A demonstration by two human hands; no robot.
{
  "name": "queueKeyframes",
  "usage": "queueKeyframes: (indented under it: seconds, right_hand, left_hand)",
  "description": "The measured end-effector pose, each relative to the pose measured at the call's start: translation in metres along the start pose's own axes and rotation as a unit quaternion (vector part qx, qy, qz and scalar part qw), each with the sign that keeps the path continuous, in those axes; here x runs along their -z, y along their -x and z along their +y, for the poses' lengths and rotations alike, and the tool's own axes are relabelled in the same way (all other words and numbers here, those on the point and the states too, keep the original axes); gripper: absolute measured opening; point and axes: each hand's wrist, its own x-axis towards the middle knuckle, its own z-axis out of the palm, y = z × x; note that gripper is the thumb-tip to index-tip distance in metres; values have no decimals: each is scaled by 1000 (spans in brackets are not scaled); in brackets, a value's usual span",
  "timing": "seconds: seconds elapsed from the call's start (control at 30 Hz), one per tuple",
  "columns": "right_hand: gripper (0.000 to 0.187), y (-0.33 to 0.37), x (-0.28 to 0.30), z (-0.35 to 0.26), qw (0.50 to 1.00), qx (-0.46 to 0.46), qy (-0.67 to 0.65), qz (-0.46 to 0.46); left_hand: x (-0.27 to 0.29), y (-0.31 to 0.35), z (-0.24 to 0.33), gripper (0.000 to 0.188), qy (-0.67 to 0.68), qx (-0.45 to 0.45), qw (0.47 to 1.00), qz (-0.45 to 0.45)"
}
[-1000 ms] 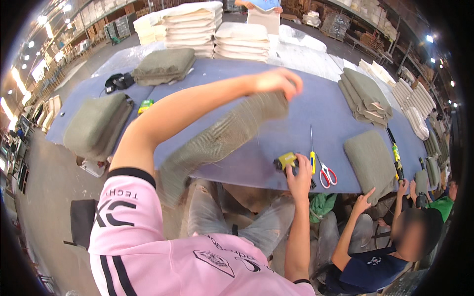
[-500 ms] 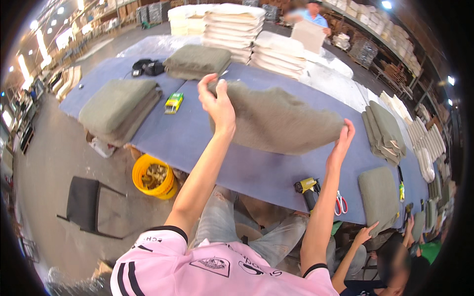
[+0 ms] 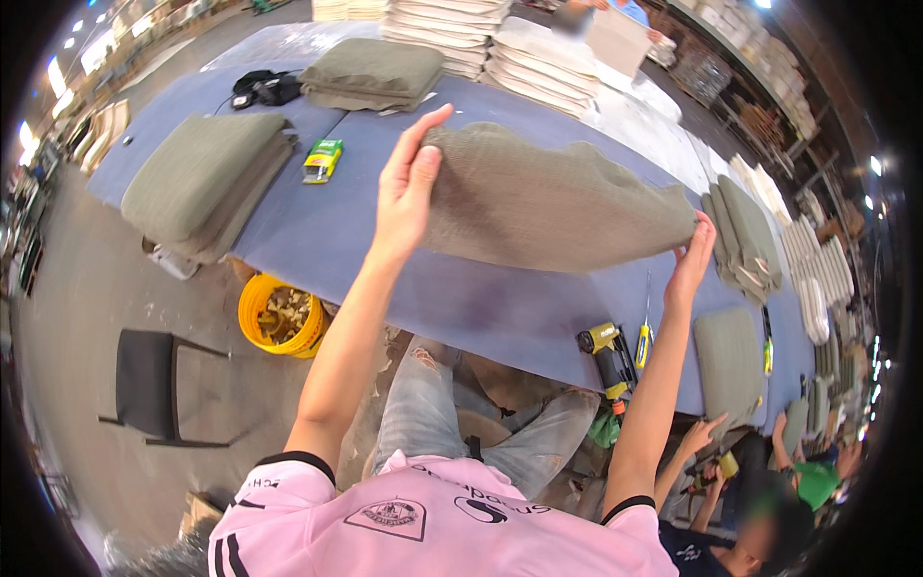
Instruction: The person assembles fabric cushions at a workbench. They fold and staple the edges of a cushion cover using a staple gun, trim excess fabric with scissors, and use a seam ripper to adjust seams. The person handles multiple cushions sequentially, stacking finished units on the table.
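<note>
Between my two hands, above the table, hangs a grey-green fabric pad point(image 3: 558, 207) with a smooth curved near edge and a wavy far edge. My left hand point(image 3: 406, 188) grips its left end, thumb on the near face. At the right end, my right hand point(image 3: 692, 255) closes on the corner, with some fingers hidden behind it. Below, near the table's front edge, lie a yellow-and-black staple gun point(image 3: 608, 358) and a long thin tool with a yellow handle point(image 3: 644, 337), close to my right forearm.
The blue-covered table point(image 3: 356, 260) holds folded grey-green stacks point(image 3: 207, 183), a green-and-yellow box point(image 3: 323, 162), a black pouch point(image 3: 267, 88) and white pad stacks point(image 3: 543, 65). A yellow bucket point(image 3: 260, 306) and black chair point(image 3: 146, 385) stand left. A co-worker's hand point(image 3: 700, 438) touches another pad point(image 3: 728, 361) at right.
My view has shifted, and my hands with the pad sit farther right over the table. The pad looks more stretched out. The yellow-handled tool has come into sight; red-handled scissors are no longer visible.
</note>
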Motion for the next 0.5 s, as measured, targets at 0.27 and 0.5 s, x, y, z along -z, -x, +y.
queueKeyframes:
  seconds: [0.27,0.5]
  right_hand:
    - [74,39,-1,10,998,-32,-45,7]
    - [67,218,21,104,819,91,553,-120]
  left_hand:
    - [22,-15,-26,45,85,124,989,16]
    - [17,-25,-35,51,73,109,991,33]
